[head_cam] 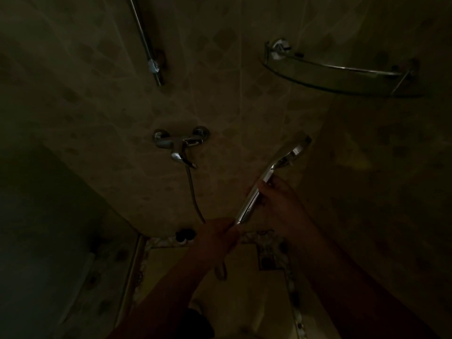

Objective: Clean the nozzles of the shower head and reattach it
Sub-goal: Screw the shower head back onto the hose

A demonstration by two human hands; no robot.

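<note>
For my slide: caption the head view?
Both hands grip a chrome shower head at its hose joint.

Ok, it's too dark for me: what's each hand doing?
Left hand: closed on the hose end.
Right hand: closed around the shower head handle.

text: none legible | labels/brands: none | numbers/signs: none | note: view too dark to make out any marking on the chrome fittings or the wall tiles
</note>
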